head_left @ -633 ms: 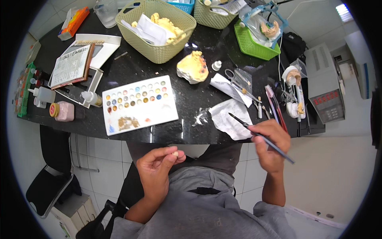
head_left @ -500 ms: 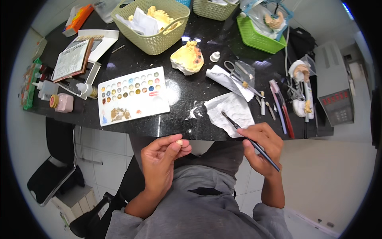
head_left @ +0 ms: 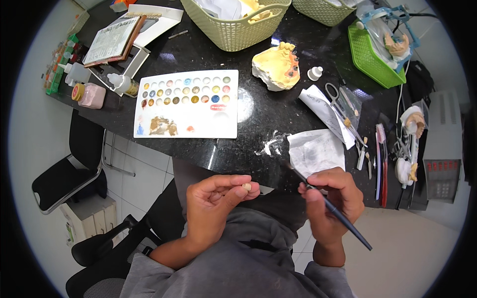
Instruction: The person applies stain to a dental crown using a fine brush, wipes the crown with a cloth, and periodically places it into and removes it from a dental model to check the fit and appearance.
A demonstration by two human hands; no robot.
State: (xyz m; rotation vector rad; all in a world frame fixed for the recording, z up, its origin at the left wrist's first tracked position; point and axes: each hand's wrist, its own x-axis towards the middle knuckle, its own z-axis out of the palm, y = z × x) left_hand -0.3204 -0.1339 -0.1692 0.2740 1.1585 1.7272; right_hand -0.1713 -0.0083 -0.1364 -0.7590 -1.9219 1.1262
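Between the thumb and fingers of my left hand [head_left: 214, 201] is a small cream-coloured dental crown [head_left: 246, 186], held just off the table's front edge. My right hand [head_left: 335, 198] grips a dark-handled paintbrush [head_left: 343, 218] like a pen, its tip pointing up and left, away from the crown. Beyond that hand lies a crumpled white tissue [head_left: 318, 154], close to the brush tip. A white palette [head_left: 186, 130] with rows of coloured wells and brown, blue and red smears rests to the left. Farther back sits a yellow and pink dental model [head_left: 276, 67].
Beige baskets [head_left: 236, 30] and a green basket [head_left: 372, 57] stand along the back. A small white bottle [head_left: 314, 73], scissors [head_left: 333, 94] and toothbrushes [head_left: 381, 164] lie to the right. Small bottles [head_left: 89, 96] stand at the left, near a black chair [head_left: 74, 164].
The brush tip has come off the tissue, and my right hand has drawn back with it. The whole view has shifted, so the table things appear farther right.
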